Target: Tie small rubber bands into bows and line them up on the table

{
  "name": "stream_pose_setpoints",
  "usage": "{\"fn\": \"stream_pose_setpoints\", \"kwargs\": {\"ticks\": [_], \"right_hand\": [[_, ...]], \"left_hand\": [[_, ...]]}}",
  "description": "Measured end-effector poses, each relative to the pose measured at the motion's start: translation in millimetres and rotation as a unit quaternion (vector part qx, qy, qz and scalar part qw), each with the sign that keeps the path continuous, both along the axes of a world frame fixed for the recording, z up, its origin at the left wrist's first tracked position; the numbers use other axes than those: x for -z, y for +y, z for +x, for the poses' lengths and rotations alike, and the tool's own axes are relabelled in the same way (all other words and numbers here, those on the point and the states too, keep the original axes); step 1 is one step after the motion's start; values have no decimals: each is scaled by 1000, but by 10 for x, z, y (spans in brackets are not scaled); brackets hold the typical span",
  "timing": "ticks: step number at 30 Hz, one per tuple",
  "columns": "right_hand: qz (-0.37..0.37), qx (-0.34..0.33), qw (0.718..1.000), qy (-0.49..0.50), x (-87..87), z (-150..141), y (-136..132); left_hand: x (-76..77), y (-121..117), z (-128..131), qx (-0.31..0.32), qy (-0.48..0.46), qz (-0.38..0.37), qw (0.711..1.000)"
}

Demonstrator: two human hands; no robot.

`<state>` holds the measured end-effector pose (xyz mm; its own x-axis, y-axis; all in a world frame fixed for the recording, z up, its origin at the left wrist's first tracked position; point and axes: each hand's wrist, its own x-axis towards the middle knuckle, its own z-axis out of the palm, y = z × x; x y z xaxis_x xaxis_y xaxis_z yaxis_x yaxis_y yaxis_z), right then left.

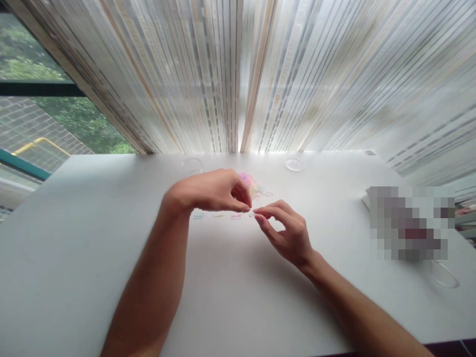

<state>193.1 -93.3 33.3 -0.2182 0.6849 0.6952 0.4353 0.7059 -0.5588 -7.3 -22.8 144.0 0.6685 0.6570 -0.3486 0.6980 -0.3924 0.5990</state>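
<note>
Head view: left fingers (238, 205), right fingers (274, 213) at thin rounded loop (252, 215); cannot tell if clamped; loose pastel pile (253, 185) beyond.

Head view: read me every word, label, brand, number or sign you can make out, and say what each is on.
No readable text anywhere.
Blocky patch at right: pixelated, so any print there cannot be read.
Pastel pile and small pieces in a row: too small to tell whether they bear any marks.
Curtain: stripes and dashes, no letters or numbers to be made out.
</note>
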Motion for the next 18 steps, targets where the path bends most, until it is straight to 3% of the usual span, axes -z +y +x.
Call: {"fn": "stream_pose_setpoints", "kwargs": {"ticks": [10,18], "right_hand": [[-76,1,997,-9,1,18,8],[-63,4,998,-18,49,12,16]], "left_hand": [[47,-3,47,6,-19,8,1000],[94,23,46,-8,-21,6,1000]]}}
